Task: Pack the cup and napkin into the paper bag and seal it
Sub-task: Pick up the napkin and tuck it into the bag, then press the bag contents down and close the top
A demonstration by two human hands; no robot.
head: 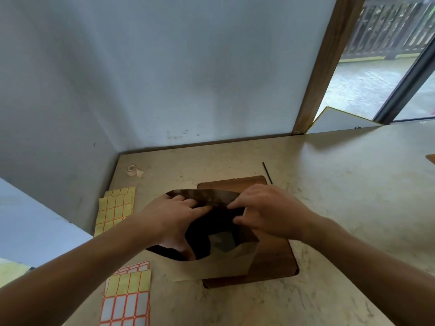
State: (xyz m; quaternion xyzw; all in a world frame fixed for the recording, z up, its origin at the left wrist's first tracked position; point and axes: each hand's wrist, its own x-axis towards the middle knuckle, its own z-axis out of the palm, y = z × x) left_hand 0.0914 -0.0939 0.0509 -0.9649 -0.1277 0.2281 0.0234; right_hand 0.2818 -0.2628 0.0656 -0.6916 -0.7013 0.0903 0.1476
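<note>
A brown paper bag (pixel 226 267) stands on a wooden board (pixel 275 257) in the middle of the table, its mouth wide and dark inside. My left hand (pixel 174 217) grips the far left part of the bag's rim, thumb down inside the opening. On the far right part of the rim my right hand (pixel 266 208) pinches the paper between thumb and fingers. Something pale and grey (pixel 222 241) shows deep inside the bag; I cannot tell whether it is the cup or the napkin.
Yellow sticker sheets with orange grids lie at the left (pixel 115 210) and at the front left (pixel 128 295). A small roll of tape (pixel 131 170) sits near the back left corner. A thin black stick (pixel 267 172) lies behind the board. Walls close the back and left.
</note>
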